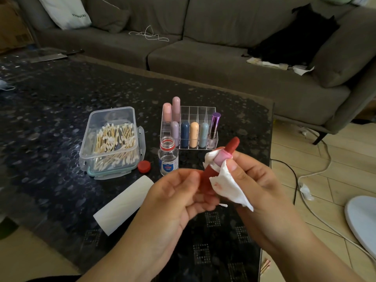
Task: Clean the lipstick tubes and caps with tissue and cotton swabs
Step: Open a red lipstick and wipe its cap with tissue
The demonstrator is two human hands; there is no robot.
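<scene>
My left hand (pixel 179 198) grips the red base of an uncapped lipstick tube (pixel 207 178). Its pink collar (pixel 221 157) and red bullet (pixel 233 145) point up and away. My right hand (pixel 256 188) pinches a white tissue (pixel 225 184) wrapped around the collar; the tissue carries faint red smears. A cotton swab tip (pixel 223 205) pokes out between my hands. A clear organizer (pixel 211 110) behind holds several capped lipsticks. A tissue roll (pixel 122 204) lies at the left.
A clear box of cotton swabs (pixel 110 141) stands open on the dark glass table (pixel 50 119). An open small bottle (pixel 168 155) and its red cap (pixel 144 166) sit in front of the organizer. A grey sofa (pixel 203 58) runs behind; cables (pixel 317 174) lie on the floor at right.
</scene>
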